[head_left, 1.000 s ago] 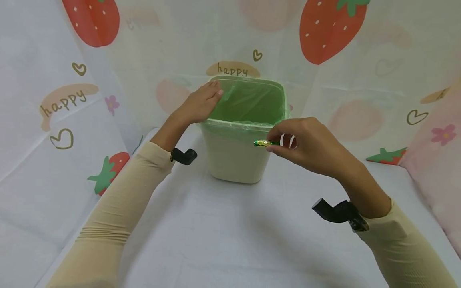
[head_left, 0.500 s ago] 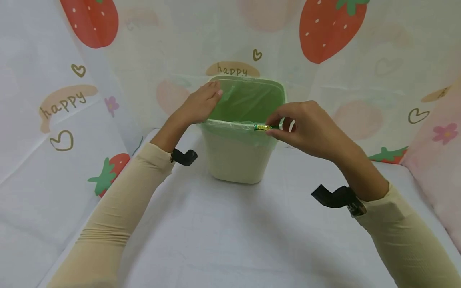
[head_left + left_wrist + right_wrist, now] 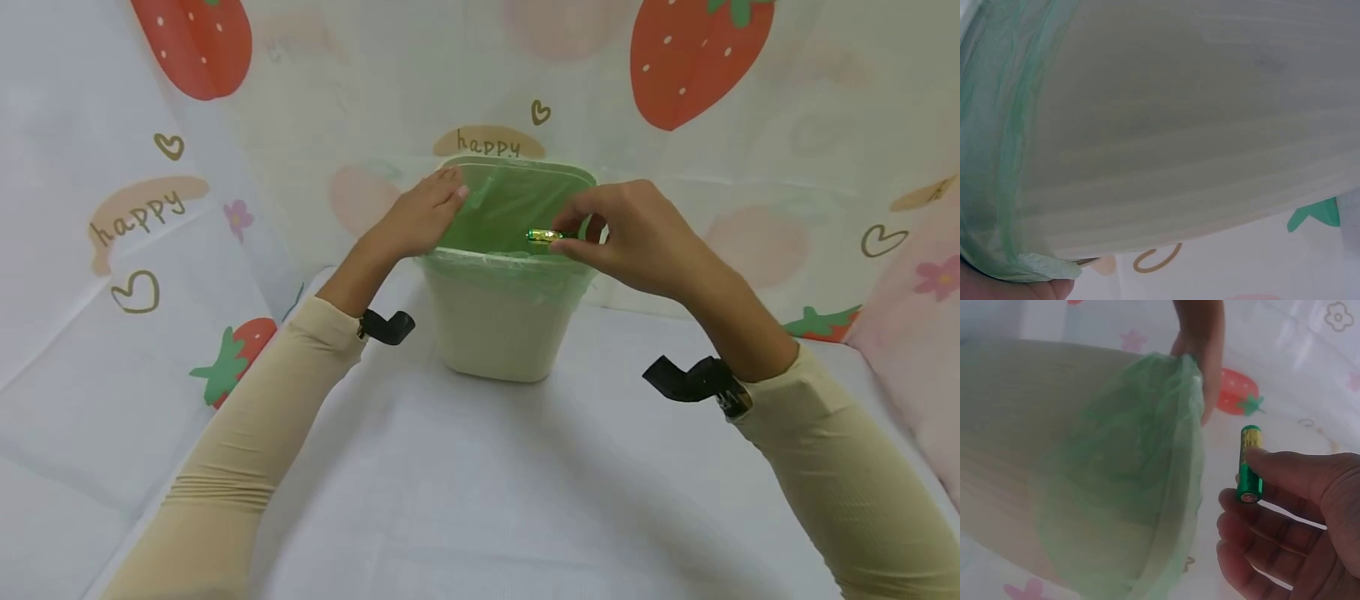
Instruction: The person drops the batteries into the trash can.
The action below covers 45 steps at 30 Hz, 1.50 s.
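A green and yellow cylindrical battery [image 3: 543, 237] is pinched between the thumb and forefinger of my right hand [image 3: 630, 237]. In the head view it is over the front of the bin's opening; the right wrist view shows the battery [image 3: 1250, 464] apart from the rim, one flat end facing the camera. The pale bin [image 3: 502, 325] stands upright, a thin green liner [image 3: 517, 271] folded over its rim. My left hand [image 3: 420, 212] rests on the left rim, its fingers extended over the edge. The bottom of the bin is hidden.
A white cloth [image 3: 450, 483] covers the surface under the bin. Behind it hangs a printed curtain [image 3: 375, 83] with strawberries and hearts, close to the bin's back. A pink patterned side cloth [image 3: 915, 350] rises at the right.
My right hand has risen with the battery, from in front of the bin's outer wall to the level of the opening. The left hand keeps its place on the rim.
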### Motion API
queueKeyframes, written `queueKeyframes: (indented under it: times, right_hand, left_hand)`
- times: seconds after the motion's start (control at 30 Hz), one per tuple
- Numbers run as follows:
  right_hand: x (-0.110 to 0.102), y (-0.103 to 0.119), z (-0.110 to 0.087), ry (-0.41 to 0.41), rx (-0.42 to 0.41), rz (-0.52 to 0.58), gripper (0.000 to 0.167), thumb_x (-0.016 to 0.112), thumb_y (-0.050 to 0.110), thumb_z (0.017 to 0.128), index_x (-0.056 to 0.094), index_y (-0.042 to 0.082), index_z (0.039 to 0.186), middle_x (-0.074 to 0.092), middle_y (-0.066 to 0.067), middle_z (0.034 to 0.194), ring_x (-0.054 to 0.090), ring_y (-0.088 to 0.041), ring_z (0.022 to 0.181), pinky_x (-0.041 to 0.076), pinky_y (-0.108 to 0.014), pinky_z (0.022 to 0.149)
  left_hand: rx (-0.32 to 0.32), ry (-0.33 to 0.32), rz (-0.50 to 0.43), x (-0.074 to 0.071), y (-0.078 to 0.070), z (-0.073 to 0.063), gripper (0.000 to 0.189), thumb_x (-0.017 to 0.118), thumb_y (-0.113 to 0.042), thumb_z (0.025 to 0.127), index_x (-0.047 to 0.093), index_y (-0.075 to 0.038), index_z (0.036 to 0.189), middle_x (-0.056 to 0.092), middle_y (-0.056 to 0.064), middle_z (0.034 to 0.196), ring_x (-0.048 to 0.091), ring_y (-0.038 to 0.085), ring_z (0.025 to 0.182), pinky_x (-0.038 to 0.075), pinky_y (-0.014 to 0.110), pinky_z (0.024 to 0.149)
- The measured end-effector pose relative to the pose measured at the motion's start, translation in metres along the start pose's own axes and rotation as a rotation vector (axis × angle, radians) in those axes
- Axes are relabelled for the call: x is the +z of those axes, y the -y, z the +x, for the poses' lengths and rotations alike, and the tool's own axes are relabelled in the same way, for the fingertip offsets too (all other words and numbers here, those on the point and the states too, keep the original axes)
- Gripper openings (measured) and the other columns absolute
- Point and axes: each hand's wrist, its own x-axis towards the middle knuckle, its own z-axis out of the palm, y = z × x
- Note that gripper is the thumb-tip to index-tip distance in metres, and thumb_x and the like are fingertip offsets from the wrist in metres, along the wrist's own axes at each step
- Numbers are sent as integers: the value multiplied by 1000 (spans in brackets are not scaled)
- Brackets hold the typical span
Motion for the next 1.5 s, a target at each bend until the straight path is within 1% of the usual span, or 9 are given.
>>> queueKeyframes:
  times: [0.17,0.4,0.53,0.7,1.0,1.2,1.5]
  right_hand:
    - [1,-5,10,3,26,-7,6,80,13,90,80,10,95,74,2,86,64,-14,72,48,-32,64]
    - [4,-13,27,12,55,-17,5,79,15,89,80,10,91,72,-1,78,61,-15,63,46,-30,61]
    - [8,-19,31,30,88,-12,5,79,15,90,78,10,91,72,-2,80,61,-17,64,46,-33,62]
    - [13,-25,33,43,119,-6,5,78,15,91,78,10,92,72,-2,81,62,-17,65,47,-33,63]
    - [18,-24,40,46,124,-29,9,77,14,92,80,8,98,74,-6,86,63,-21,71,47,-35,64]
    - [22,-26,44,56,126,-44,10,77,13,93,81,7,100,75,-7,90,65,-21,76,48,-36,66]
    - [27,-30,49,61,117,-65,12,77,13,92,80,6,101,75,-9,91,66,-22,79,49,-39,66]
  left_hand:
    - [9,-8,2,0,0,1,61,16,-36,113,6,0,161,3,16,169,-3,27,156,0,39,126]
    - [4,-10,2,0,0,1,61,16,-36,113,7,0,161,4,15,169,-3,26,156,0,38,126]
    - [-6,-11,-13,3,-1,1,61,17,-37,113,7,0,161,4,14,170,-2,26,157,0,39,126]
    - [0,-13,-16,5,-2,1,61,17,-37,113,9,1,161,5,15,169,-2,25,157,1,39,126]
    - [3,-17,0,1,0,0,61,17,-35,113,9,2,161,5,15,169,-2,25,157,1,38,126]
    - [7,-11,-3,1,0,1,61,17,-36,113,7,1,161,4,15,169,-2,24,156,1,37,126]
    - [7,-16,-6,1,0,1,61,16,-36,113,7,1,161,4,15,169,-2,25,157,1,37,126]
